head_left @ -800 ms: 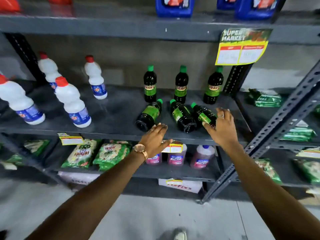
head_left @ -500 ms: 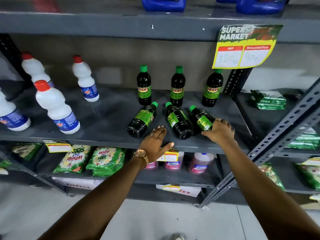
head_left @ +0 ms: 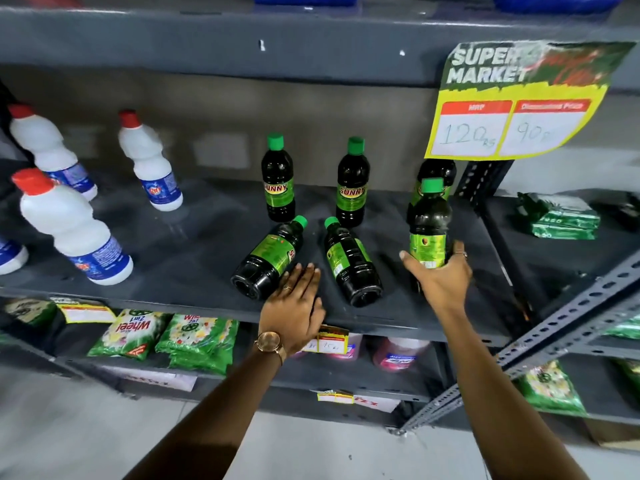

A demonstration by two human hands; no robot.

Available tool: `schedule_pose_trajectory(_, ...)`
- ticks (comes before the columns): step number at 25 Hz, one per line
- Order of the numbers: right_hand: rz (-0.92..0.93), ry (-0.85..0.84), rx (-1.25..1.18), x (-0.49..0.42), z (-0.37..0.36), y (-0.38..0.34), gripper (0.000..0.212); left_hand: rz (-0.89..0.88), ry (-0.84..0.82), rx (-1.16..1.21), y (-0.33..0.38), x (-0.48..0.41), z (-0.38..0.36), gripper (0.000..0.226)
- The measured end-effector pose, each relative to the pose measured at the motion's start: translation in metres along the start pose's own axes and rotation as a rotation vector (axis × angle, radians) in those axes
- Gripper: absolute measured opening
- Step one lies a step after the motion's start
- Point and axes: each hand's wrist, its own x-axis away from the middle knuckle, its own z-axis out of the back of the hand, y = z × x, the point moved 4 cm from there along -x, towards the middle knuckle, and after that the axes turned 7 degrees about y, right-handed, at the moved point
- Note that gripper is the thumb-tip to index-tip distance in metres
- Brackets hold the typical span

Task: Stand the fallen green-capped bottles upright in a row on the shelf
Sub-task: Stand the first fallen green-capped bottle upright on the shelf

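Green-capped bottles point(head_left: 429, 223) are sitting on the grey shelf point(head_left: 194, 258): the right hand point(head_left: 439, 279) is clasping one upright at the near right, two are lying fallen point(head_left: 269, 258) at the near middle, and others are standing at the far side point(head_left: 277, 178). Fingers spread and holding nothing, the left hand point(head_left: 295, 310) is resting on the near edge, touching the left fallen bottle.

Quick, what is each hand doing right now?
Left hand: open, flat by a fallen bottle.
Right hand: closed around an upright green-capped bottle.
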Motion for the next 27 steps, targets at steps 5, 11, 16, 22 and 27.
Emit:
schedule_pose_trajectory(5,-0.018,0.105,-0.132,-0.004,-0.015,0.002,0.092,0.010,0.028,0.002,0.000,0.000,0.001,0.053)
schedule_pose_trajectory(11,-0.001,0.059,-0.224,0.006,-0.012,0.023,0.073,0.022,0.022,-0.005,-0.001,0.000,-0.002,0.054)
schedule_pose_trajectory(16,-0.001,0.197,-0.246,0.001,-0.010,0.009,0.084,0.019,0.015,-0.022,-0.001,0.000,-0.002,0.054)
schedule_pose_trajectory(22,-0.031,0.085,-0.168,0.005,-0.009,0.029,0.081,0.025,0.016,-0.024,-0.002,0.000,-0.004,0.055)
schedule_pose_trajectory(27,-0.033,0.226,-0.046,-0.004,-0.013,0.018,0.088,0.019,0.022,-0.010,-0.003,0.001,-0.005,0.054)
